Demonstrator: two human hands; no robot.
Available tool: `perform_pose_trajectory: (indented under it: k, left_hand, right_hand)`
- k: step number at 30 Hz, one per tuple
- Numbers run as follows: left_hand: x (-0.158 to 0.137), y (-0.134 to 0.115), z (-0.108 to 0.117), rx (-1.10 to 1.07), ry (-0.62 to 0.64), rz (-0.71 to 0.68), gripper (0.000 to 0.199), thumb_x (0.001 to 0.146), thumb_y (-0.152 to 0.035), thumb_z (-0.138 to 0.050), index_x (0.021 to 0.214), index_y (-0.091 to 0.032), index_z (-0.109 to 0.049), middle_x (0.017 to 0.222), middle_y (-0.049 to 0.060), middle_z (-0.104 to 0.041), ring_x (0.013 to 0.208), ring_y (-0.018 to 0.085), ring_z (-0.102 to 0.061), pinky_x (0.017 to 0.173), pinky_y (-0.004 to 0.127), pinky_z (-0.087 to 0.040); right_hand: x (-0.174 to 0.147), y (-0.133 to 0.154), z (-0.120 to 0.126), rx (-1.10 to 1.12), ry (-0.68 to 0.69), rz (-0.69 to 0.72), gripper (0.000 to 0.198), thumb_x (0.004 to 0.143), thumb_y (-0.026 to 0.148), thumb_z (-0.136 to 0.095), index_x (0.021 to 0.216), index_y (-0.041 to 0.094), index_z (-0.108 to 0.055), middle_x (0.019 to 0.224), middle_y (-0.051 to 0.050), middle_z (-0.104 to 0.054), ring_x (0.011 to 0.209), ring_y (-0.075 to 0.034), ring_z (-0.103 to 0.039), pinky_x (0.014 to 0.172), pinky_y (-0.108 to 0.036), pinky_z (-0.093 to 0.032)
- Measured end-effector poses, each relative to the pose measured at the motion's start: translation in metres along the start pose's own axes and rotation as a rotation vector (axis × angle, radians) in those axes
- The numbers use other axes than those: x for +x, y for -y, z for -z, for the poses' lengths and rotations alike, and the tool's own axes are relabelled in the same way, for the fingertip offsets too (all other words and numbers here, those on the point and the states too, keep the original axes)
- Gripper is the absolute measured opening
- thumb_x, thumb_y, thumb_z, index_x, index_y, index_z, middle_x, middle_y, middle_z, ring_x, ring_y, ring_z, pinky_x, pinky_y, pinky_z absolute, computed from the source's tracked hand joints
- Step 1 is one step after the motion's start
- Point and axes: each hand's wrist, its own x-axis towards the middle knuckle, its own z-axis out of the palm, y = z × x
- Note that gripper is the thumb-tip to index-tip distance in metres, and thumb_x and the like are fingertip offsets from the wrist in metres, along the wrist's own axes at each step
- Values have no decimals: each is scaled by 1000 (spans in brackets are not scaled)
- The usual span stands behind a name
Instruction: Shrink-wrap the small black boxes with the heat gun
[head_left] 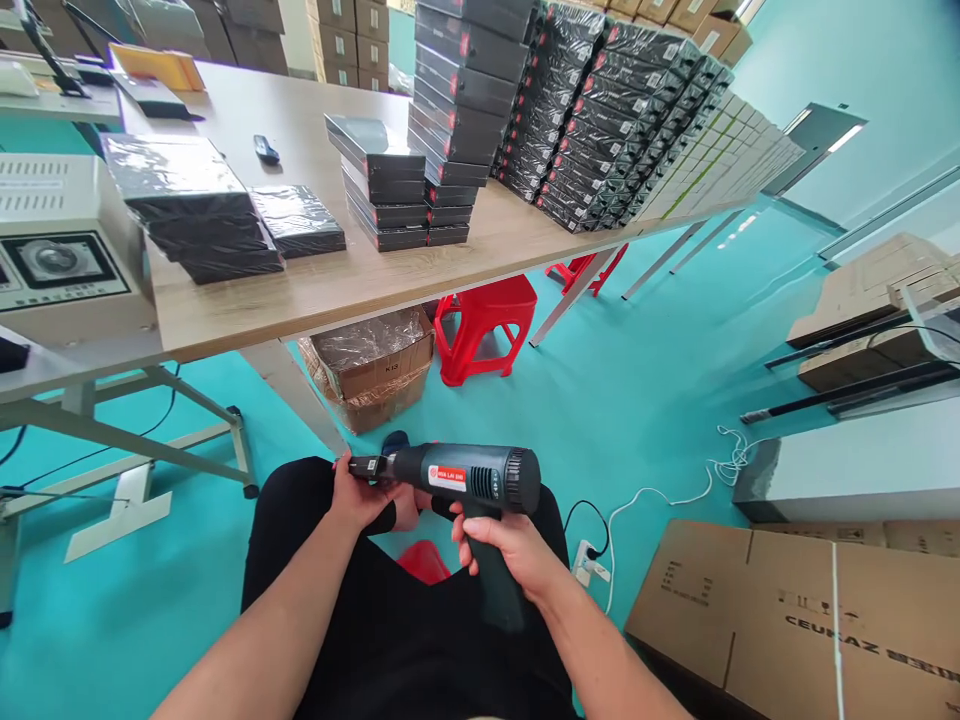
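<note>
My right hand (510,548) is wrapped round the grip of a dark grey heat gun (487,475) with a red and white label on its barrel. The gun lies level above my lap, its nozzle turned to the left. At the nozzle's end, my left hand (361,500) is closed on a small black box (365,466) with a white label, seen edge-on. The nozzle is very close to the box; whether they touch I cannot tell. My left fingertips are partly hidden.
Film-wrapped black boxes (195,195) and taller stacks (469,90) stand on the wooden table (307,290). Below are a red stool (487,320) and an open carton (375,375). Right of me lie a power strip (589,565), white cord (660,497) and large carton (795,610).
</note>
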Motion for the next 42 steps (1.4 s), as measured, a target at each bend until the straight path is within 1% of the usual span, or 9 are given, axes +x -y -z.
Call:
perform_pose_trajectory:
  k: [3, 6, 8, 13, 20, 24, 28, 37, 42]
  left_hand:
    - [1, 1, 2, -222, -6, 97, 50, 71, -61, -49, 98, -19, -51, 94, 14, -62, 94, 34, -62, 77, 53, -51]
    - [5, 2, 2, -302, 17, 94, 46, 72, -57, -52, 94, -17, -52, 91, 15, -62, 90, 35, -63, 73, 53, -52]
    - [6, 2, 1, -325, 10, 94, 43, 72, -56, -53, 90, -17, -53, 90, 15, -61, 88, 35, -63, 70, 53, -53]
    - [-1, -1, -2, -344, 34, 148, 51, 71, -58, -51, 100, -15, -53, 104, 21, -59, 97, 40, -60, 70, 59, -51]
    - [-4, -4, -7, -398, 85, 141, 45, 71, -47, -56, 103, -15, -54, 110, 21, -59, 104, 41, -57, 73, 57, -52]
    - [-1, -6, -3, -418, 125, 94, 41, 72, -40, -55, 103, -14, -55, 110, 20, -59, 106, 40, -56, 76, 55, -53]
    - [2, -6, 2, -415, 46, 85, 37, 72, -45, -54, 96, -16, -53, 108, 20, -57, 106, 41, -56, 73, 56, -53]
    - [9, 0, 6, -348, -2, 228, 46, 66, -54, -62, 92, -18, -48, 105, 19, -54, 105, 41, -56, 70, 54, -55]
    - [8, 1, 7, -340, -12, 252, 47, 66, -54, -62, 93, -19, -46, 107, 18, -53, 107, 41, -54, 71, 54, -55]
  right_hand:
    - [3, 1, 6, -44, -54, -27, 31, 75, 30, -63, 100, 12, -64, 79, -6, -66, 60, -15, -61, 53, -26, -49]
    - [-2, 1, 9, -54, 44, -67, 29, 73, 27, -64, 98, 10, -65, 78, -7, -67, 59, -15, -62, 51, -26, -48]
    - [-4, 0, 8, -22, 50, -44, 29, 74, 26, -64, 99, 11, -65, 80, -7, -67, 60, -15, -62, 52, -26, -49]
    - [-5, 0, 20, 39, -175, -25, 27, 76, 27, -61, 98, 12, -63, 78, -6, -66, 58, -15, -60, 49, -25, -48]
    - [-24, 1, 32, 98, 9, -67, 28, 77, 23, -56, 100, 10, -63, 81, -8, -65, 60, -15, -61, 49, -24, -47]
    - [-28, 2, 33, 98, -68, -45, 28, 77, 25, -57, 99, 10, -64, 79, -8, -64, 58, -14, -60, 47, -23, -46]
    - [-25, 5, 37, 52, -171, -37, 27, 76, 26, -59, 98, 11, -64, 80, -8, -65, 60, -15, -61, 49, -24, -47]
    - [-8, 5, 40, -18, -54, -84, 31, 73, 29, -64, 98, 12, -63, 79, -7, -66, 60, -16, -61, 49, -26, -48]
    - [2, 5, 35, -79, -69, -18, 30, 75, 30, -63, 100, 13, -63, 79, -7, -66, 60, -16, -62, 51, -26, -48]
